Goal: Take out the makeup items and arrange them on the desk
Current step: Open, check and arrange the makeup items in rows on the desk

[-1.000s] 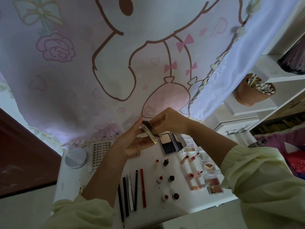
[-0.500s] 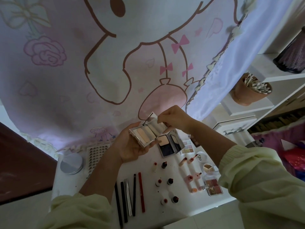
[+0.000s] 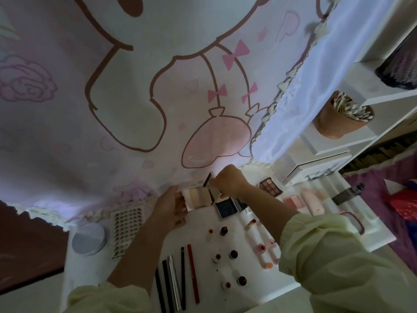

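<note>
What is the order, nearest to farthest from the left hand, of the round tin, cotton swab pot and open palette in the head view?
1. Open palette, in the left hand.
2. Round tin, desk's left.
3. Cotton swab pot, right shelf.

No lettering, number or brand can be read here. The pale pink oblong plastic case (image 3: 312, 199) lying on the white desk (image 3: 94, 267) bears a tiny dark mark near its lower end, too small to make out.
</note>
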The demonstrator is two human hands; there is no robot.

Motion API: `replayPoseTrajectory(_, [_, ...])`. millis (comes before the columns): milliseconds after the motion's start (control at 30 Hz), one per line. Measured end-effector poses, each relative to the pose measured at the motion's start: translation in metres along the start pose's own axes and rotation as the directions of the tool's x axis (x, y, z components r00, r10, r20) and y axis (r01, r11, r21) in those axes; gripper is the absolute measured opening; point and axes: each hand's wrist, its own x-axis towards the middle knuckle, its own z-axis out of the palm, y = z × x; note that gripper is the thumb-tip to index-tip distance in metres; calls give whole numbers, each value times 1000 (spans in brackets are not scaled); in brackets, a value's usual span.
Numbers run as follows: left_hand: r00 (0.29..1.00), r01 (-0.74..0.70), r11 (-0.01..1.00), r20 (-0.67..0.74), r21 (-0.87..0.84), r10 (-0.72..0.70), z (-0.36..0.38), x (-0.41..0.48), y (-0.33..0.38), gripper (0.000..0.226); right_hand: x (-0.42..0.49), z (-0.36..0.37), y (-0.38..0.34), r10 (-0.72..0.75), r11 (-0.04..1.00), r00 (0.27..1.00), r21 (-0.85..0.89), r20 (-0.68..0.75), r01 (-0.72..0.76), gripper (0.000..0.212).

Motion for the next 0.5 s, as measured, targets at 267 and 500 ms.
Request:
replayPoseTrajectory(267, [986, -101, 983, -118, 157, 120, 8, 28, -27, 20, 19, 33, 35, 84, 991, 995, -107, 57, -78, 40])
replayPoseTrajectory(500, [993, -52, 991, -102, 123, 65, 0, 43, -38, 31, 18, 37, 48, 66, 992, 994, -111, 86, -56, 45])
